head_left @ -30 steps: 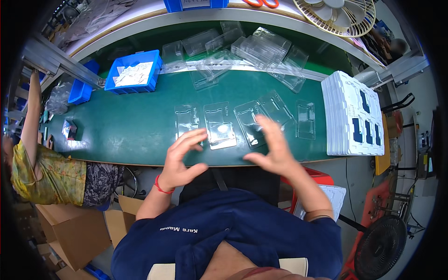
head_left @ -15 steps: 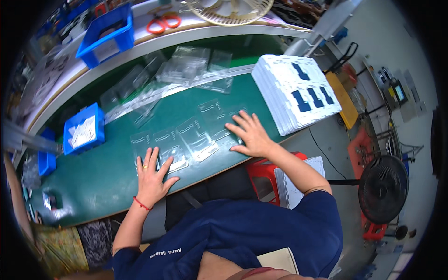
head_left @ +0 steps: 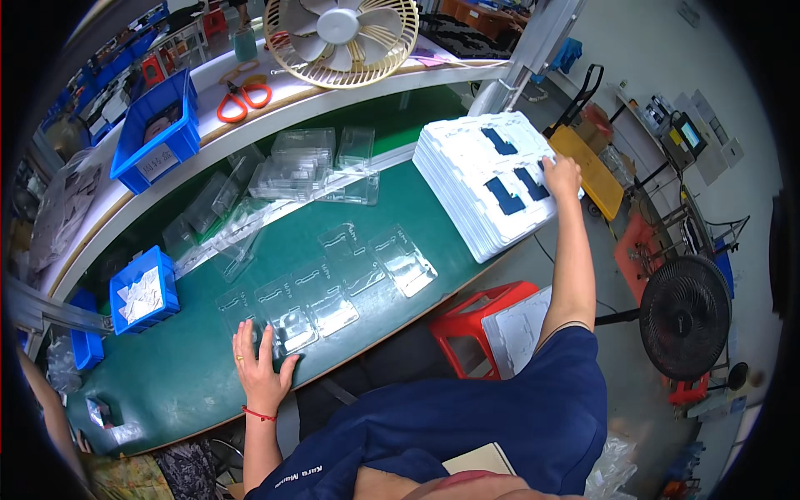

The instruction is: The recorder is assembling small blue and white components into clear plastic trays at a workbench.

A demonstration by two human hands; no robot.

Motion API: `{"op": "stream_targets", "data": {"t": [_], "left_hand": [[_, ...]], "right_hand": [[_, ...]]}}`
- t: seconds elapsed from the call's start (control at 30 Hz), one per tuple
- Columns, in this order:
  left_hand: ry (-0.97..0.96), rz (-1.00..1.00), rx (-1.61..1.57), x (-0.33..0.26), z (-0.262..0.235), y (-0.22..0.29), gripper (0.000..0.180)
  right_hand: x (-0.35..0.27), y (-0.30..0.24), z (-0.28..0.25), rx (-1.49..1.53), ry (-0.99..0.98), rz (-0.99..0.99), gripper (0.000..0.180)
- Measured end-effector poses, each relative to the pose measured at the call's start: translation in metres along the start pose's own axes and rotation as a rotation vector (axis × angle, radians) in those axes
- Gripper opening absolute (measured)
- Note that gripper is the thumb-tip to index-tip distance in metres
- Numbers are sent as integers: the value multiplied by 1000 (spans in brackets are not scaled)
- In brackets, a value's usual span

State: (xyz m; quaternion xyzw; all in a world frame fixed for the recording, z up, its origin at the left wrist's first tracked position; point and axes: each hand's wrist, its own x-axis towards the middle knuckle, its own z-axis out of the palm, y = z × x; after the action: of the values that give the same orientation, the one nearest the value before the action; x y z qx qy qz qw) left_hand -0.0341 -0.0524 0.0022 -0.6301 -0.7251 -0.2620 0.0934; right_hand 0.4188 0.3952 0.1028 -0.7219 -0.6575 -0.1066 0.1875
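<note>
Clear plastic blister trays lie in a row on the green table; one tray is at the right end and another is beside my left hand. That hand rests flat, fingers spread, at the left end of the row, partly covering a tray. My right hand reaches to the top of a stack of white foam trays. Its fingers are closed at the edge of a dark blue L-shaped piece, mostly hidden by the hand. More such pieces lie in the top tray's recesses.
More clear trays are piled at the table's back. A blue bin of white slips stands left. On the shelf are a larger blue bin, orange-handled scissors and a fan. A red stool stands below the table edge.
My right hand has left the clear trays and moved right and away to the foam stack, closing at a dark piece. My left hand stays by the left trays. The view has shifted.
</note>
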Motion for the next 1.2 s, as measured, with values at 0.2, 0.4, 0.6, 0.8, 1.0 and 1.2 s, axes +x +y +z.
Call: {"op": "stream_targets", "data": {"t": [0.2,0.4,0.6,0.8,1.0,1.2], "left_hand": [[30,-49,-71,-1,0,-1,58],[27,-107,-107,-2,1,-5,54],[71,-129,-154,-2,3,-3,47],[102,-116,-182,-2,2,-6,45],[146,-100,-207,-2,3,-9,42],[195,-81,-218,-2,5,-6,37]], "right_hand": [[26,12,5,-88,-225,171,65],[15,-7,-26,-144,-6,-11,53],[-18,-37,-22,-32,-325,-61,53],[-23,-48,-32,-42,-283,-77,57],[-55,-76,-53,83,-243,-121,47],[-62,-89,-38,-17,-449,-219,63]]}}
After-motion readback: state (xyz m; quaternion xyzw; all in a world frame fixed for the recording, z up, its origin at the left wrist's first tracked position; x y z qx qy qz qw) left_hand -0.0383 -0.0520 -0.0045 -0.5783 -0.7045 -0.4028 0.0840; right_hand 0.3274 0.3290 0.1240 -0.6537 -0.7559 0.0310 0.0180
